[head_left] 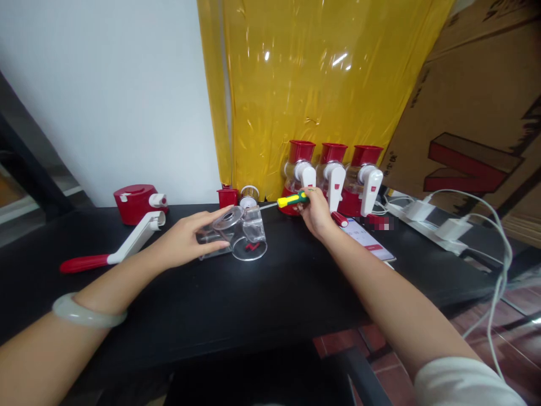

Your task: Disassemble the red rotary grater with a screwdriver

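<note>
My left hand (192, 237) grips a clear plastic grater body (249, 239) that lies on its side on the black table, thumb and fingers around its left part. A small red mark shows through its round end. In my right hand (316, 213) is a screwdriver (292, 199) with a yellow and green handle. Its shaft points left, and the tip is at or near the upper right of the clear body; whether it touches I cannot tell. Behind the body are a small red part (228, 197) and a grater drum (249, 196).
Several rotary graters, such as one with a red hopper (302, 151), stand at the back right. A phone (369, 242), a power strip (426, 225) with chargers and loose cables lie to the right. At left are a red base (135, 204) and a crank handle (127, 242).
</note>
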A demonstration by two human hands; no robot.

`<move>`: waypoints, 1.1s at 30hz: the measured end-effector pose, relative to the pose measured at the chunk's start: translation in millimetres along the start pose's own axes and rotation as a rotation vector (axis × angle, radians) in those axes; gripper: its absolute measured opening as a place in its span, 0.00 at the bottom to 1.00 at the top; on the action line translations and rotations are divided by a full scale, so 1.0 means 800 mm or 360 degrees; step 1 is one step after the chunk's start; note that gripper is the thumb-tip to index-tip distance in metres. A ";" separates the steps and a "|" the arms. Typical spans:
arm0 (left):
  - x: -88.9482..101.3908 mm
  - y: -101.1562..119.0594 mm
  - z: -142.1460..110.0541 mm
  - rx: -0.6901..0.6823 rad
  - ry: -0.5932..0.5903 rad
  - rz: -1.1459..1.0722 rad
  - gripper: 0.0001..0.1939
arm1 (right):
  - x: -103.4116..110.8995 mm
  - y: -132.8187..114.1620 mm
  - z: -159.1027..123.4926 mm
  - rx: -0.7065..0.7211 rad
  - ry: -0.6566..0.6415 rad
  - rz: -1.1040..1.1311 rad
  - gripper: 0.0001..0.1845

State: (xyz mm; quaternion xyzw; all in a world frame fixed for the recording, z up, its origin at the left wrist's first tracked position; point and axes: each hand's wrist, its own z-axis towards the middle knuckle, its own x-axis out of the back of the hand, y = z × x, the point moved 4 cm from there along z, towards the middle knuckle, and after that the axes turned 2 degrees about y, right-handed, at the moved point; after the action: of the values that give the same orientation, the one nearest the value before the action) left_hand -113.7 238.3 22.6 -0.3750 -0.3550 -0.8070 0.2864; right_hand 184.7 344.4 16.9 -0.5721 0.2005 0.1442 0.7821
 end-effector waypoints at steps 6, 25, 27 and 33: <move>0.000 0.001 0.000 -0.0003 0.0012 0.0021 0.40 | 0.002 0.000 0.003 0.0108 -0.0050 -0.0104 0.11; 0.000 0.002 0.000 -0.0001 -0.0009 0.0064 0.40 | 0.005 0.002 0.005 0.0157 0.0022 -0.0157 0.11; 0.001 0.002 0.000 0.0003 -0.0009 0.0065 0.40 | 0.004 0.001 0.004 0.0149 -0.0016 -0.0118 0.12; 0.000 0.001 0.000 -0.0009 -0.0014 0.0080 0.40 | 0.003 0.000 0.002 0.0245 -0.0074 -0.0236 0.19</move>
State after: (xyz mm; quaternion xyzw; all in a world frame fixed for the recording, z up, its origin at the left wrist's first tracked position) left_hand -113.4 237.3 23.1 -0.3880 -0.3445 -0.7990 0.3040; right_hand 187.0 346.3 16.3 -0.5202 0.1499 0.0835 0.8366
